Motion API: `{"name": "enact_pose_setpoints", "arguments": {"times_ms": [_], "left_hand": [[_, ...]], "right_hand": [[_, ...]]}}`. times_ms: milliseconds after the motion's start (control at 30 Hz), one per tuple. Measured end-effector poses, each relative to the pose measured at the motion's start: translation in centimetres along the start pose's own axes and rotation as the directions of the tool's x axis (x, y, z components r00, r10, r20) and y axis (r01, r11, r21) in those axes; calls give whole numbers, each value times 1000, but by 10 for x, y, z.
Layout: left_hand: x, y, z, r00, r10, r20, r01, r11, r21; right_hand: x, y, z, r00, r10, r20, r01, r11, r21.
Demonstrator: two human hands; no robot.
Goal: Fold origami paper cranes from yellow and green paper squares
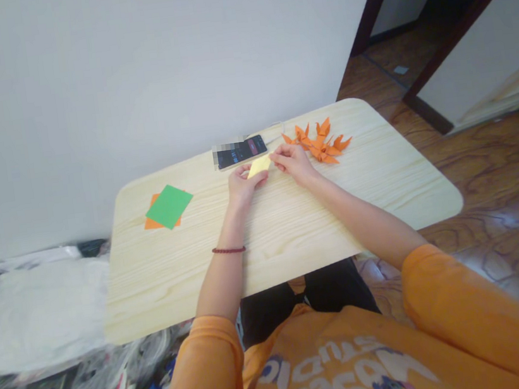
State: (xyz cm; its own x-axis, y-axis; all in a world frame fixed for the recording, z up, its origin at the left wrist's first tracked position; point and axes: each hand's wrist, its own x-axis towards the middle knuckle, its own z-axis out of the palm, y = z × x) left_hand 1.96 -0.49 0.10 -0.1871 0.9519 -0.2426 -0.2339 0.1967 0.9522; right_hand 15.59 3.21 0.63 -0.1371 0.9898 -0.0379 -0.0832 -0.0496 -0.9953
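A small folded piece of pale yellow paper sits between my hands, just above the light wood tabletop. My left hand holds its lower left end, and my right hand pinches its right end between the fingertips. Several orange origami cranes lie in a cluster beyond my right hand. To the left of my left hand, a green paper square rests on an orange paper square.
A smartphone with a cable lies at the table's far edge, against a white wall. White bedding and plastic bags are heaped left of and below the table. A wooden floor and doorway lie right.
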Motion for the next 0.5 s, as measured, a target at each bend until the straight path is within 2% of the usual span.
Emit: {"name": "enact_pose_setpoints", "arguments": {"times_ms": [167, 300, 500], "left_hand": [[1, -2, 3, 990, 76, -116, -87, 992, -92], [2, -2, 3, 972, 159, -176, -183, 975, -129], [5, -1, -2, 975, 189, -119, -204, 970, -130]], "right_hand": [[1, -2, 2, 997, 49, -68, -44, 997, 60], [0, -2, 3, 997, 59, -44, -56, 995, 82], [-3, -4, 0, 989, 143, 26, -146, 977, 156]]}}
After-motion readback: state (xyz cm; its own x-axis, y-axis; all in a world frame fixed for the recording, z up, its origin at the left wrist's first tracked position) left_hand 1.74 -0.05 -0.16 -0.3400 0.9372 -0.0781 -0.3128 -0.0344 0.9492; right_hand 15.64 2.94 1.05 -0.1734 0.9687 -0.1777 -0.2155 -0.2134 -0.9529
